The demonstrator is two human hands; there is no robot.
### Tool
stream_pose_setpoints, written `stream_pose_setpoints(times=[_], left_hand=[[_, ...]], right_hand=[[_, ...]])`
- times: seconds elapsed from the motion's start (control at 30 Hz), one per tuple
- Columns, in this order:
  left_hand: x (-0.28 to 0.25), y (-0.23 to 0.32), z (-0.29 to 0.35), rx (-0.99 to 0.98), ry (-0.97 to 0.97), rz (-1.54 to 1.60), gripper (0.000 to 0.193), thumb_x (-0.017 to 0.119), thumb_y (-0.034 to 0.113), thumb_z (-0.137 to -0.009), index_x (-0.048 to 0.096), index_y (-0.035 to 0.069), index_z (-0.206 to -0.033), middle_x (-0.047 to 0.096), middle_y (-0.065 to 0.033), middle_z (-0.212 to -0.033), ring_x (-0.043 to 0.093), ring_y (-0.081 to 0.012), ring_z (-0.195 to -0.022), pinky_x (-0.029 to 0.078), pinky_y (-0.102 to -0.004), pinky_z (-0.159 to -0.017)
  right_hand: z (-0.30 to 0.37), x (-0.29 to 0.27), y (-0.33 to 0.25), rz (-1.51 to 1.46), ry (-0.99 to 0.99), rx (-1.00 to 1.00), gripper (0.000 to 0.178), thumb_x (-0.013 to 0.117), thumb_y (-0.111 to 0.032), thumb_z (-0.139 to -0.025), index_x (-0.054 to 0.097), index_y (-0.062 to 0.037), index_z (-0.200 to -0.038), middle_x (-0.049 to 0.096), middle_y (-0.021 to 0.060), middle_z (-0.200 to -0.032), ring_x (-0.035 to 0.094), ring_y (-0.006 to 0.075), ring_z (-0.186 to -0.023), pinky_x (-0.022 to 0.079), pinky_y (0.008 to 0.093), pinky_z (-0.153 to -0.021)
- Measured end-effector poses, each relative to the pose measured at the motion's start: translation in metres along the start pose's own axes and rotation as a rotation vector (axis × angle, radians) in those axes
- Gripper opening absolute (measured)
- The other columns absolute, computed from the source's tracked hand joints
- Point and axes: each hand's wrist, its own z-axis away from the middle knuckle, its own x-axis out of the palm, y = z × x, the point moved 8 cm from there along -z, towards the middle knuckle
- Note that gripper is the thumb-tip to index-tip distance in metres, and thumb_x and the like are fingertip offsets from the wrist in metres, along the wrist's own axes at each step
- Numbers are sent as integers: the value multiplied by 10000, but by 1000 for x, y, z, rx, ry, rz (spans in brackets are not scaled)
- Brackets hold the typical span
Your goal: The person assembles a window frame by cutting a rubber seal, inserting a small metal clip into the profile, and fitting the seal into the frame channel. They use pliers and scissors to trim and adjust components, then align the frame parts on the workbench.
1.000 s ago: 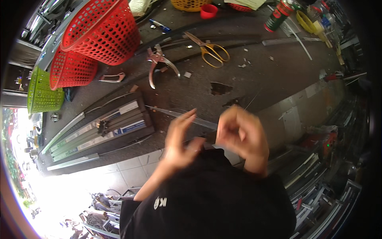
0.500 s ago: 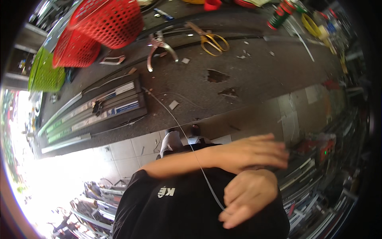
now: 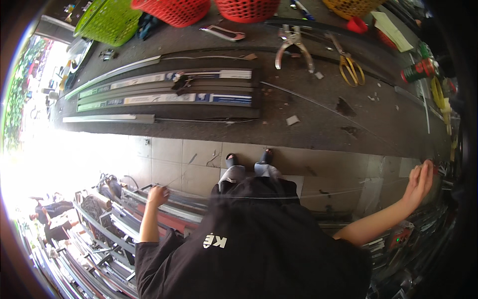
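My left hand (image 3: 158, 196) is out at the left over the metal racks, fingers closed. Far to the right, my right hand (image 3: 419, 184) is raised near the table's front edge, fingertips pressed together. A long, thin pale strip (image 3: 264, 198) stretches faintly across my waist between the two hands; its ends blur out close to them. Another thin pale length (image 3: 308, 101) runs over the dark table (image 3: 209, 130) toward my right hand. Whether both are one piece, I cannot tell.
Flat labelled lengths (image 3: 164, 98) lie on the table's left half. Locking pliers (image 3: 294, 50), yellow-handled scissors (image 3: 348, 65) and a red-handled cutter (image 3: 223, 33) lie behind. Red baskets (image 3: 174, 11) and a green basket (image 3: 109, 22) line the back. Racks of metal bars (image 3: 114, 224) stand behind me.
My hands were crossed in front of my chest; now they are spread wide apart, left hand left, right hand right. The strip now spans my waist. The view has swung leftward.
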Motion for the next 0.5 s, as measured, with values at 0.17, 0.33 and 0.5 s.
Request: stream_pose_setpoints(times=[0.17,0.33,0.5], left_hand=[[-56,-236,145,-756,164,-59,300,679,329,-772,774,91,-926,721,-212,-896,700,-374,-895,548,-445,-854],[-87,-215,83,-574,-100,19,393,706,436,-774,772,59,-864,719,-212,-871,706,-360,-883,549,-442,-823],[-118,57,-26,-124,-224,66,460,561,497,-945,742,76,-901,713,-173,-804,699,-345,-832,547,-444,-796]], right_hand=[[-68,-88,76,198,169,303,234,662,-275,-970,655,-46,-1017,396,-54,-629,295,12,-531,199,205,-473],[-58,-25,84,1095,226,197,428,705,-426,-904,692,-40,-1091,649,70,-830,587,174,-758,461,309,-709],[130,288,61,623,-550,-48,296,675,-273,-927,674,-70,-1142,652,119,-1176,624,223,-1072,469,347,-939]])
